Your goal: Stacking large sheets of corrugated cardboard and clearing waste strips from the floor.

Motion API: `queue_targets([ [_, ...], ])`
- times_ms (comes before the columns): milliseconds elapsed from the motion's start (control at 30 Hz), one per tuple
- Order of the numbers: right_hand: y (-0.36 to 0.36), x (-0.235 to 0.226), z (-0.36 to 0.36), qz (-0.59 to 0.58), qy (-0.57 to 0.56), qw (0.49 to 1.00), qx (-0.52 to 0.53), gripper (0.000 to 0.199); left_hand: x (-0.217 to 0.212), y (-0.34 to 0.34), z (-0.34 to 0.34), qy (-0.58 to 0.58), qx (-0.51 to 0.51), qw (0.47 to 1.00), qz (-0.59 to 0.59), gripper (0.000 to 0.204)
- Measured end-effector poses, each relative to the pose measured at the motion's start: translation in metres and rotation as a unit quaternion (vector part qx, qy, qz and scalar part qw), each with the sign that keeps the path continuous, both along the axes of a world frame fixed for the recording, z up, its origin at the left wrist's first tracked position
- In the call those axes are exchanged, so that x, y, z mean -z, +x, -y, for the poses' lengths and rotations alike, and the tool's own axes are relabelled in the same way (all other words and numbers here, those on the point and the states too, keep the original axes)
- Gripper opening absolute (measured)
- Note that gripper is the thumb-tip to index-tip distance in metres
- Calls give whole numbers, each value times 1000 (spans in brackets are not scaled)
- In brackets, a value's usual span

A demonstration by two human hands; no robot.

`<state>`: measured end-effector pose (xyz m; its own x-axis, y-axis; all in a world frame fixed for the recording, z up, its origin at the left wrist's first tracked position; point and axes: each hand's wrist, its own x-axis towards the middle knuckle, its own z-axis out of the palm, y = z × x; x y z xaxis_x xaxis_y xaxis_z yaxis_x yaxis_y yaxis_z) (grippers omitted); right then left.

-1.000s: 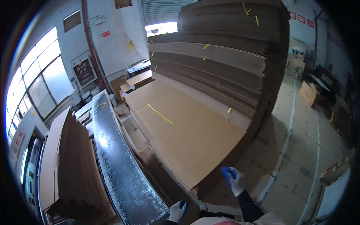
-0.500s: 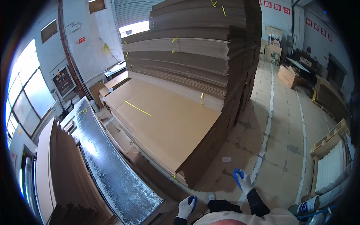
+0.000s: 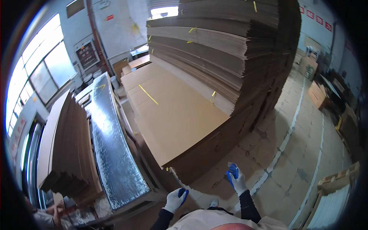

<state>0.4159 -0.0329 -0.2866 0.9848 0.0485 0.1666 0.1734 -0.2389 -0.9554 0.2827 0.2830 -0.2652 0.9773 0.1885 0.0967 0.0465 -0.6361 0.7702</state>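
Both my hands wear white gloves with blue fingers. My left hand (image 3: 176, 199) is loosely closed at the lower middle, nothing visible in it, near the end of a long shiny metal-topped table (image 3: 119, 165). My right hand (image 3: 237, 179) is raised above the floor with its fingers curled in. Beside its fingertips shows a small pale card (image 3: 230, 165), partly covered; it seems to lie on the floor behind. Ahead of both hands is a low pile of brown cardboard sheets (image 3: 180, 119), with a yellow strap (image 3: 148, 94) lying on top. Neither hand touches the pile.
A tall stack of cardboard (image 3: 207, 50) rises behind the low pile. More sheets (image 3: 73, 142) stand on the left, beside rollers (image 3: 34, 161). Another person's forearm (image 3: 56, 211) shows at lower left. On the right are a white floor line (image 3: 285, 143), a carton (image 3: 317, 95) and a wooden pallet (image 3: 337, 178).
My view has turned, so the cardboard pile and floor lines sit farther right. Both hands have shifted left and up in the picture. The other person's forearm has come into sight.
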Motion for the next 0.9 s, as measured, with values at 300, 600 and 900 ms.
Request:
queue_targets([
  [300,43,10,64,-14,-72,997,-4,44,1,38,97,32,31,999,-24,36],
  [600,23,23,81,-74,-151,985,31,50,14,54,118,21,40,999,1,26],
  [900,0,43,108,-59,-114,985,117,52,4,105,132,58,131,989,24,30],
])
